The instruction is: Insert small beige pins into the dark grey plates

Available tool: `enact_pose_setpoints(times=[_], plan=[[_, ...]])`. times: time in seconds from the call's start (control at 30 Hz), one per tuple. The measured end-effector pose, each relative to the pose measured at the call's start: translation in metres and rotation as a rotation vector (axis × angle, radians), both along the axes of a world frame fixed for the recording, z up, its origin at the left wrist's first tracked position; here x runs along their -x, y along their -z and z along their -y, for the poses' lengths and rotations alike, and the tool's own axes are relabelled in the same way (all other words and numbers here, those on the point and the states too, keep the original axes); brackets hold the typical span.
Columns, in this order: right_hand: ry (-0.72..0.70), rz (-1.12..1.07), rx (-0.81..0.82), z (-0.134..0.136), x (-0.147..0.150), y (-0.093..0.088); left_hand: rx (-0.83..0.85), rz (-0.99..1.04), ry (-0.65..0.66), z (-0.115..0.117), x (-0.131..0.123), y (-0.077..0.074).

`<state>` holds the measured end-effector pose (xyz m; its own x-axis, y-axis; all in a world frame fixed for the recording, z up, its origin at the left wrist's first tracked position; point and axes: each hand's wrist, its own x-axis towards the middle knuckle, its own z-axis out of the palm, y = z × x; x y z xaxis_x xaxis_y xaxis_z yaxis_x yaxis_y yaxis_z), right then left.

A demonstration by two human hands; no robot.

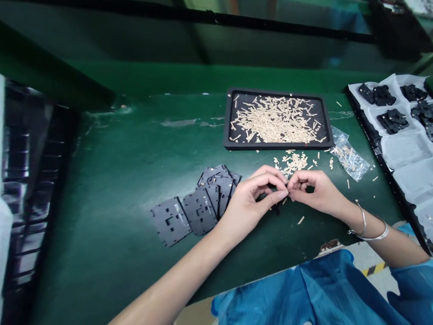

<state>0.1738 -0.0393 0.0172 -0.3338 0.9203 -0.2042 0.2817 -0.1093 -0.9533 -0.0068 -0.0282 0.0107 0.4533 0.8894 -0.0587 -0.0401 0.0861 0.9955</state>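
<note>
— Blue gown sleeves (313, 292) fill the near edge. What do the hands hold?

— Item one: left hand (253, 199), fingers curled, thumb and forefinger tips pressed together. Item two: right hand (315, 190), likewise curled, its fingertips meeting those of the left. Between them sits a small dark piece (274, 200), pinched from both sides and mostly hidden; its form cannot be told. Two silver bangles (368, 226) ring the right wrist.

— And directly around the hands?

— Item three: flat dark grey plastic plates with cut-outs (200, 205), a fanned, overlapping pile on the green tabletop (124, 175), just left of the left hand. Item four: loose pale beige strips (292, 162), scattered just beyond the fingertips, a few strays nearer the right wrist.

— Farther out?

— Item five: black rectangular tray (229, 129), heaped with the same beige strips, beyond the hands. Item six: small clear plastic bag (349, 155) holding a few strips, beside the tray's right corner. Item seven: long black tray lined with white sheet (404, 151), far right, carrying clusters of small black parts (392, 121).
</note>
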Motion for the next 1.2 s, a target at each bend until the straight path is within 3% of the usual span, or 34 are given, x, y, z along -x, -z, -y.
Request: enact_pose_setpoints(times=[0.17,0.3,0.47,0.67,0.8,0.9,1.0,1.1,1.2], plan=[[0.064,-0.01,-0.02,0.0,-0.001,-0.002,-0.176,-0.036,0.098,-0.001,0.007,-0.007],[0.126,-0.135,0.009,-0.003,-0.006,-0.006,-0.307,-0.189,0.222,0.004,0.007,-0.013],[0.131,-0.171,0.076,-0.006,-0.009,-0.011,-0.425,-0.349,0.18,0.013,-0.001,-0.006],[0.099,-0.201,0.135,-0.007,-0.008,-0.014,-0.139,-0.346,0.082,0.013,-0.004,-0.009],[0.059,-0.18,0.134,-0.004,-0.005,-0.013,0.013,-0.217,0.137,0.011,-0.003,-0.013],[0.114,-0.128,-0.028,0.0,-0.002,-0.01,0.038,-0.171,0.102,0.01,-0.002,-0.012],[0.194,0.026,-0.377,0.005,0.001,-0.006,0.028,-0.142,0.049,0.007,-0.002,-0.009],[0.147,0.211,-0.749,0.007,0.002,-0.003,0.014,-0.128,0.011,0.006,-0.002,-0.008],[0.1,0.347,-0.943,0.009,0.001,0.0,-0.005,-0.145,-0.004,0.005,-0.001,-0.009]])
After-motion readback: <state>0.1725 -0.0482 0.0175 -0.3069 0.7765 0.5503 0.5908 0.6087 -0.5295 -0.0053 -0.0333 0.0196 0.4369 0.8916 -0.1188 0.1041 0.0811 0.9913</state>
